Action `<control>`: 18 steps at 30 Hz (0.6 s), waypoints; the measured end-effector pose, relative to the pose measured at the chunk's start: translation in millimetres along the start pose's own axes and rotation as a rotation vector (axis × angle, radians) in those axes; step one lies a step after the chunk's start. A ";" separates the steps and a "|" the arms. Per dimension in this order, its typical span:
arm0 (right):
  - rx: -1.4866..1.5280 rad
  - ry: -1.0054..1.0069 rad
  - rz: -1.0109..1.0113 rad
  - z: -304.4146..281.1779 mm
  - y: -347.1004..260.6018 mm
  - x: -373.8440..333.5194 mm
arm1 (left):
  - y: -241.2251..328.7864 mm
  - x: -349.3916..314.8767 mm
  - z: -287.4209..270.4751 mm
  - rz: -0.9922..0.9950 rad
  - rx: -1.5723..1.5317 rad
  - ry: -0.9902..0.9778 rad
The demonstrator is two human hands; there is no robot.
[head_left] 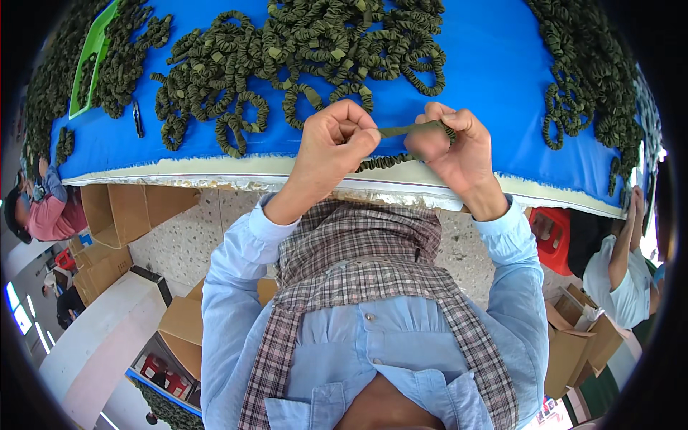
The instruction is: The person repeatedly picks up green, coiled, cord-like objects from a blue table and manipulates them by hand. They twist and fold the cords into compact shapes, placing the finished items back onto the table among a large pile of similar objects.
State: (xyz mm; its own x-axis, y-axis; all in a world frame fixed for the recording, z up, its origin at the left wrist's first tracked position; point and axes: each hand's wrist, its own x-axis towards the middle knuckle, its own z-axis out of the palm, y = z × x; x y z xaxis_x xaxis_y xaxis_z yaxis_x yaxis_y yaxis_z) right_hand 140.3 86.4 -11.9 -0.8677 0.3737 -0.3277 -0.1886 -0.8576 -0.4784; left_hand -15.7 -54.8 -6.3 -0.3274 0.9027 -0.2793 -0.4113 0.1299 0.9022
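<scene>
Between my hands a dark olive-green, gathered fabric scrunchie (388, 163) is held near the table's front edge. Its flat, ungathered stretch runs taut from one hand to the other, while the ruched part hangs below. My left hand (331, 147) is closed, pinching the flat stretch between thumb and forefinger. My right hand (462, 158) grips the other side, with the band passing around its fingers; part of that hand is blurred. Just beyond both hands lies a big heap of similar olive scrunchies (308, 43).
Blue cloth (494, 93) covers the table. A green tray (87, 61) and a small dark tool (137, 118) lie at left. More scrunchies (573, 93) are piled at right. Cardboard boxes (136, 211) and a red stool (550, 240) stand below the edge. Other people sit at both sides.
</scene>
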 end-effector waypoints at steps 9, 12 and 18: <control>-0.937 -0.019 0.094 30.6 -12.6 -12.3 | 14.2 -0.8 1.8 -0.009 -0.012 -0.118; -1.073 -0.091 0.097 27.2 -17.0 -14.0 | 15.1 1.1 6.1 -0.042 0.029 -0.154; -0.661 -0.052 -0.065 16.8 -10.5 -8.1 | -4.4 10.6 16.1 0.135 -0.085 -0.167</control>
State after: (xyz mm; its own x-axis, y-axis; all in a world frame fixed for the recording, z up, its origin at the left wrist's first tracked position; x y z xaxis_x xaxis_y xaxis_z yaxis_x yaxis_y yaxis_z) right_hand 141.6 86.4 9.5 -0.8883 0.3855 -0.2496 0.0663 -0.4302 -0.9003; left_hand -3.7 -39.2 -7.9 -0.2422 0.9658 -0.0929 -0.4457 -0.0257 0.8948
